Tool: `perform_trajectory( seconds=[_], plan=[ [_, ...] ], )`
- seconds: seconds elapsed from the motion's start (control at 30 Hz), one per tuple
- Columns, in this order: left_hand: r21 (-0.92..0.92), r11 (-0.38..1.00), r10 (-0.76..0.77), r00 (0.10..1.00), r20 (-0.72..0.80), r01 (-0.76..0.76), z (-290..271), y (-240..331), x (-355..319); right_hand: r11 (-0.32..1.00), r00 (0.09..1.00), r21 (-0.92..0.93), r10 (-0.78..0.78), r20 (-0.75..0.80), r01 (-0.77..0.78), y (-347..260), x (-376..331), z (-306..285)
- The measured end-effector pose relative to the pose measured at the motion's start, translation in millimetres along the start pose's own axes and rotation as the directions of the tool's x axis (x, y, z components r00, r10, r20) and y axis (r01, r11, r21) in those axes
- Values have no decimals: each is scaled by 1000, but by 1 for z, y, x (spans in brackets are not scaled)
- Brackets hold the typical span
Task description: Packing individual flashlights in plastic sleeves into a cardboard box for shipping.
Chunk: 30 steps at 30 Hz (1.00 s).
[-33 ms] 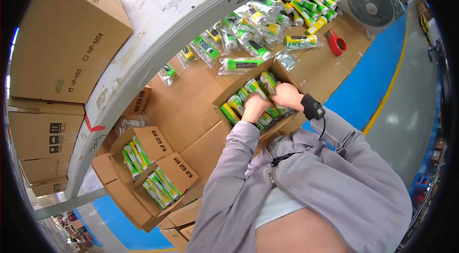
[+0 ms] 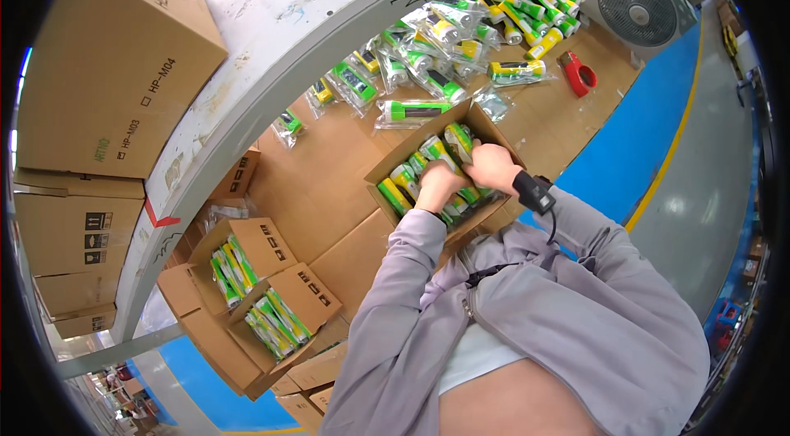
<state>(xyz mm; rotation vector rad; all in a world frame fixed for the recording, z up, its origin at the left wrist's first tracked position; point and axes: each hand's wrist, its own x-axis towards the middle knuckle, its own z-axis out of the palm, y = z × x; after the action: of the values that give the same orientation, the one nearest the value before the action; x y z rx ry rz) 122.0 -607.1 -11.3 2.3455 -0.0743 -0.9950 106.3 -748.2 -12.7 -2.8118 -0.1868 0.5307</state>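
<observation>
A small open cardboard box [image 2: 387,177] is sitting on flattened brown cardboard [image 2: 329,181], right in front of the person. Green and yellow flashlights in clear bags [image 2: 436,152] are lying packed inside it. The left hand [image 2: 440,186] is pressing down on the bags, fingers curled over them. The right hand [image 2: 492,167] is gripping one bag just beside it. More bagged flashlights [image 2: 444,49] are lying in a heap behind the box. A red tape dispenser [image 2: 578,74] and a white fan [image 2: 638,4] are sitting farther off. Two more open boxes [image 2: 263,304] are resting to the left.
</observation>
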Motion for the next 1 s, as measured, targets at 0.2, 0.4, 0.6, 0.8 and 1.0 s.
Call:
perform_trajectory(
  seconds=[0.2, 0.4, 0.6, 0.8, 1.0],
  plan=[
    [-77, 996, -27, 997, 65, 32, 16, -16, 5, 1000, 998, 0, -19, -65, 19, -15, 3, 14],
    [-317, 909, 273, 961, -40, -272, 11, -18, -18, 999, 999, 20, 36, -18, -36, -3, 13, 33],
    [-168, 983, 91, 989, 119, -70, 11, -18, -2, 986, 970, 69, 136, 203, -153, -5, 22, 31],
    [-92, 995, -16, 983, 181, 33, 8, -35, -3, 1000, 1000, 10, -23, 21, 23, -16, 20, 12],
    [-207, 899, 230, 817, -529, -387, -48, -43, -89, 570, 577, 91, -798, -174, 816, -49, 33, -18]
  ],
)
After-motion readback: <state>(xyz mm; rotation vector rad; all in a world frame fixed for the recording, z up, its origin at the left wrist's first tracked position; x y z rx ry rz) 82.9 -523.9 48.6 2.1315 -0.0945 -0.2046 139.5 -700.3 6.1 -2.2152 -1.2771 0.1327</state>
